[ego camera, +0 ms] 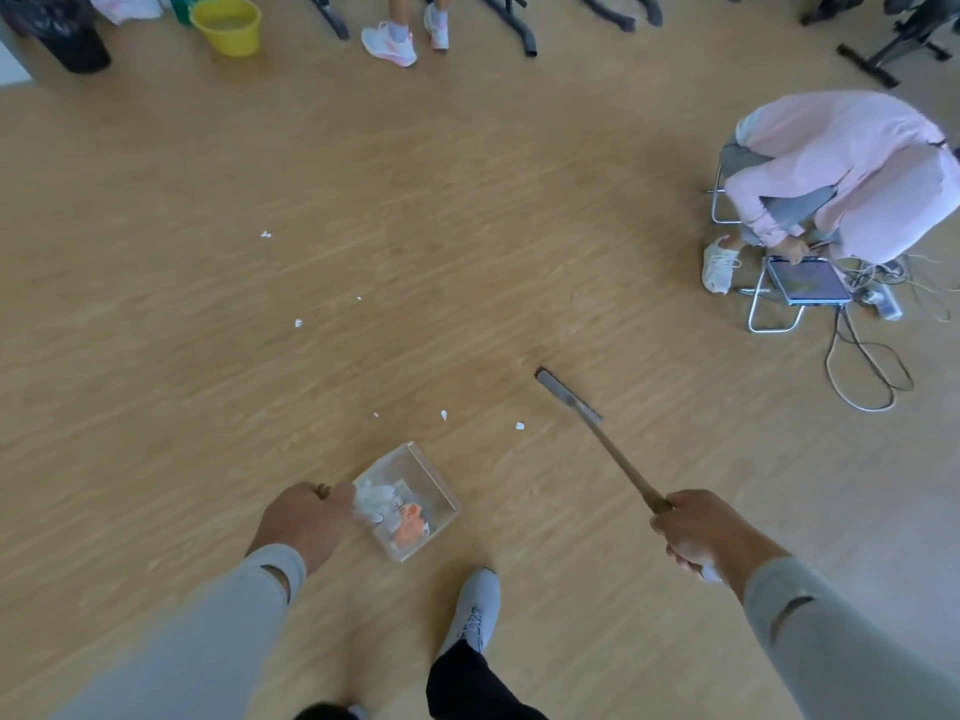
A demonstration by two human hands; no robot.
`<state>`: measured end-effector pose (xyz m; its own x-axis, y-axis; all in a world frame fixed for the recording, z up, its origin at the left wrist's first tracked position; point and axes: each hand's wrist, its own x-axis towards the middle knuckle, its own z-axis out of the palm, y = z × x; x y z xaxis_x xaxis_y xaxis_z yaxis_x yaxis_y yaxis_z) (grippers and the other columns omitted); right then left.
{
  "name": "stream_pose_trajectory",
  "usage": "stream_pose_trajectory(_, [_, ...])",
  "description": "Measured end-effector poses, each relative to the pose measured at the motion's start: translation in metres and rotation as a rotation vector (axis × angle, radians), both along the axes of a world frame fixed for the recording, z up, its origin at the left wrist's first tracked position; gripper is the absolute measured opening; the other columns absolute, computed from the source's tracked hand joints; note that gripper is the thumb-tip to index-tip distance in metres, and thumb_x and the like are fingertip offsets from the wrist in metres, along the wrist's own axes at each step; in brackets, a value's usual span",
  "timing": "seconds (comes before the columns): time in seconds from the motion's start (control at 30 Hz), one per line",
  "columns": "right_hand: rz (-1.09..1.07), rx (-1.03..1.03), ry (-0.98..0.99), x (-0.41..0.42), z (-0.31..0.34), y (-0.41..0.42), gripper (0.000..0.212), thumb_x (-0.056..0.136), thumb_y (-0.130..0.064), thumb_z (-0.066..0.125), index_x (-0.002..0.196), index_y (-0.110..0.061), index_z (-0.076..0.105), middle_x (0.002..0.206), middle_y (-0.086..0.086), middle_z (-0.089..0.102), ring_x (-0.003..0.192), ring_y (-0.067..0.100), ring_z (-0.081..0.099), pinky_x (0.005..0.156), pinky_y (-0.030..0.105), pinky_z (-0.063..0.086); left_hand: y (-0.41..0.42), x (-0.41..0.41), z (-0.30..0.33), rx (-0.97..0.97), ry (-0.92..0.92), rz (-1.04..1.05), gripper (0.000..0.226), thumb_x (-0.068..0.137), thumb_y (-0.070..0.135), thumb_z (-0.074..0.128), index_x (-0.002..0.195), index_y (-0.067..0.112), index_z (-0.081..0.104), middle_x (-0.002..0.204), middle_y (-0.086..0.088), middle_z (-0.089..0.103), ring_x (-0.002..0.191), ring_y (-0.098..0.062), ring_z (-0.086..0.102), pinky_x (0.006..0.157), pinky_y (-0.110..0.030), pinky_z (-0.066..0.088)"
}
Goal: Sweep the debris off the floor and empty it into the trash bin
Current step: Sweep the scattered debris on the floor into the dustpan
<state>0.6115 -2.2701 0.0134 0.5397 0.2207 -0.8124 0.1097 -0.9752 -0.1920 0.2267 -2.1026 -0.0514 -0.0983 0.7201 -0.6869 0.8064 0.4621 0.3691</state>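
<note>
Gripping the broom [597, 433] handle, the right hand [709, 532] is keeping its head at eleven o'clock. The left hand [306, 519] is holding the clear dustpan [415, 491] at its three o'clock; paper scraps [519, 426] are lying on the floor [208, 381] at twelve o'clock of it.

Soft even daylight, perhaps slight blur.

No text, label or number can be read anywhere

We see a clear dustpan [410, 498] on the wood floor [156, 356] w/ white and orange scraps inside. Broom [597, 436] angled, head just off the floor's mid area. Small white bits [444, 414] scattered nearby. Black-bagged bin [62, 33] at far-left corner.
</note>
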Motion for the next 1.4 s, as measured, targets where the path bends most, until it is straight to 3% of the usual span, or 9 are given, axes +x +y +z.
stream_pose_trajectory(0.2, [0.228,-0.169,-0.031,0.013,-0.066,0.023,0.016,0.098,-0.006,0.048,0.107,0.001,0.060,0.072,0.017,0.061,0.055,0.029,0.056,0.046,0.030,0.044,0.011,0.021,-0.007,0.001,0.046,0.014,0.041,0.097,0.045,0.053,0.074,0.011,0.058,0.067,-0.008,0.057,0.059,-0.029,0.054,0.058,-0.032,0.039])
stream_pose_trajectory(0.37, [0.386,-0.229,0.066,-0.023,-0.063,0.031,0.006,0.092,-0.003,0.051,0.093,-0.008,0.055,0.069,0.007,0.058,0.053,0.022,0.055,0.045,0.027,0.046,0.022,0.028,-0.006,0.007,0.038,0.010,0.041,0.098,0.044,0.052,0.076,0.010,0.058,0.068,-0.008,0.059,0.059,-0.029,0.054,0.058,-0.032,0.040])
stream_pose_trajectory(0.6, [0.325,-0.197,0.298,-0.023,0.007,0.020,0.017,0.099,-0.011,0.049,0.100,-0.027,0.056,0.052,0.002,0.043,0.042,0.016,0.036,0.042,0.022,0.027,0.024,0.028,0.010,-0.008,0.004,0.030,0.037,0.097,0.041,0.053,0.075,0.012,0.059,0.067,-0.006,0.061,0.059,-0.026,0.054,0.058,-0.031,0.040])
stream_pose_trajectory(0.73, [0.155,-0.138,0.366,0.016,0.070,0.022,0.037,0.095,-0.011,0.065,0.127,-0.029,0.061,0.062,0.008,0.050,0.047,0.015,0.036,0.045,0.023,0.021,0.020,0.027,0.013,-0.024,0.001,0.027,0.040,0.097,0.046,0.051,0.080,0.011,0.061,0.070,-0.006,0.063,0.058,-0.026,0.056,0.057,-0.032,0.043])
stream_pose_trajectory(0.83, [0.096,-0.126,0.358,0.022,0.091,0.020,0.037,0.097,-0.011,0.065,0.127,-0.031,0.066,0.068,0.011,0.051,0.050,0.017,0.034,0.050,0.026,0.017,0.023,0.024,0.013,-0.039,0.007,0.020,0.040,0.097,0.050,0.049,0.087,0.014,0.064,0.076,-0.006,0.070,0.061,-0.027,0.063,0.057,-0.032,0.046])
stream_pose_trajectory(1.1, [0.390,0.014,0.089,-0.011,0.030,0.070,0.042,0.099,-0.014,0.055,0.138,-0.030,0.056,0.057,0.006,0.051,0.044,0.017,0.040,0.043,0.023,0.029,0.017,0.024,0.014,-0.017,0.011,0.028,0.038,0.098,0.049,0.049,0.086,0.016,0.064,0.072,-0.003,0.066,0.058,-0.023,0.059,0.057,-0.030,0.044])
stream_pose_trajectory(1.2, [0.601,0.015,-0.020,-0.031,-0.007,0.099,0.045,0.099,-0.018,0.051,0.143,-0.025,0.054,0.078,0.004,0.064,0.054,0.019,0.055,0.043,0.023,0.043,0.016,0.024,0.013,-0.012,0.014,0.033,0.039,0.096,0.048,0.049,0.087,0.015,0.066,0.073,-0.005,0.069,0.058,-0.024,0.060,0.058,-0.032,0.046])
stream_pose_trajectory(1.27, [0.771,-0.045,-0.096,-0.047,-0.023,0.107,0.049,0.100,-0.017,0.046,0.148,-0.025,0.047,0.098,0.003,0.067,0.069,0.015,0.063,0.053,0.027,0.054,0.014,0.022,0.012,-0.005,0.023,0.038,0.039,0.095,0.047,0.049,0.087,0.014,0.068,0.072,-0.005,0.070,0.057,-0.024,0.060,0.059,-0.032,0.046])
stream_pose_trajectory(1.4, [0.925,-0.146,-0.047,-0.067,-0.020,0.093,0.046,0.101,-0.014,0.045,0.146,-0.024,0.048,0.094,0.000,0.065,0.068,0.014,0.066,0.051,0.025,0.055,0.014,0.020,0.011,-0.001,0.038,0.028,0.040,0.094,0.046,0.049,0.090,0.011,0.068,0.072,-0.006,0.069,0.057,-0.024,0.058,0.058,-0.033,0.045])
